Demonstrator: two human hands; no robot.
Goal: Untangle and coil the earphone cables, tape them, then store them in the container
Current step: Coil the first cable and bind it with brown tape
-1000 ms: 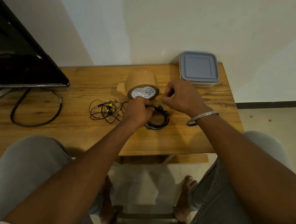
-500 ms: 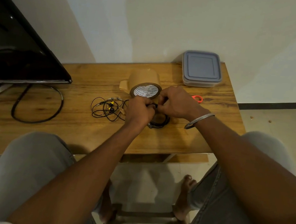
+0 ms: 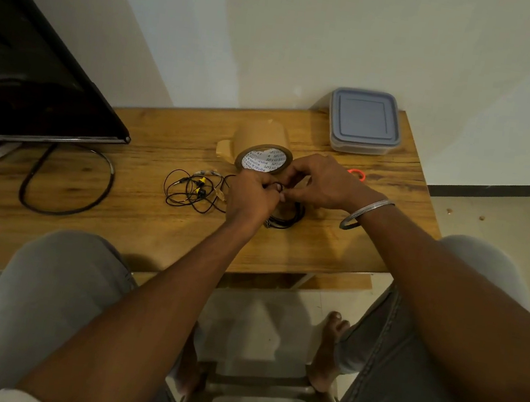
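Right grip (image 3: 319, 184) was brought against left grip (image 3: 251, 195).
Black cable (image 3: 291, 218) was pinched by both; tape roll (image 3: 263, 162) just behind.

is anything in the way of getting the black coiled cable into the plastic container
Yes: the grey lid sits closed on the clear square plastic container. On the wooden table between it and the black coiled cable lies only a small orange ring.
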